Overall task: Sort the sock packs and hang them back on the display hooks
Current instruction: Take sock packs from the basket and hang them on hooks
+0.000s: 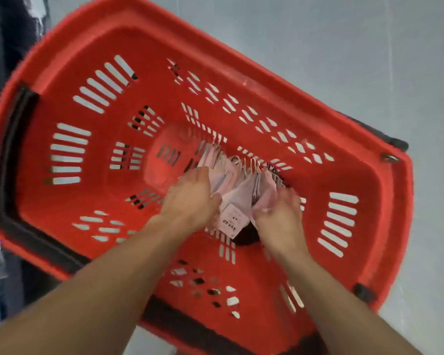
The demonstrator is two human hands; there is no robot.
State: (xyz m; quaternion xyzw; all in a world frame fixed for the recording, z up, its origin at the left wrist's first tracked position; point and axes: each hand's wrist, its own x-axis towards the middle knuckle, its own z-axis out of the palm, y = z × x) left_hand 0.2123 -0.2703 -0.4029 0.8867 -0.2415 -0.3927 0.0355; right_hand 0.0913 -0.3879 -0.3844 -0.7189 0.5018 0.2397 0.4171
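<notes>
While the sock packs [237, 190] lie inside the red basket [164, 39], the left hand [192, 198] and right hand [280, 213] clasp them with curled fingers.

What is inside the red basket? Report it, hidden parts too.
A bunch of pink sock packs lies in the basket, left hand and right hand on either side. A dark thing shows beneath; hands and packs cover the rest.

This is a shop: a red plastic shopping basket [369, 180] with slotted walls and black handles [13, 149] stands on a pale grey floor [344, 47]. Inside the basket lie pink sock packs [236, 180] with card labels and small hanging hooks. Dark garments [10, 34] hang left of the basket.
</notes>
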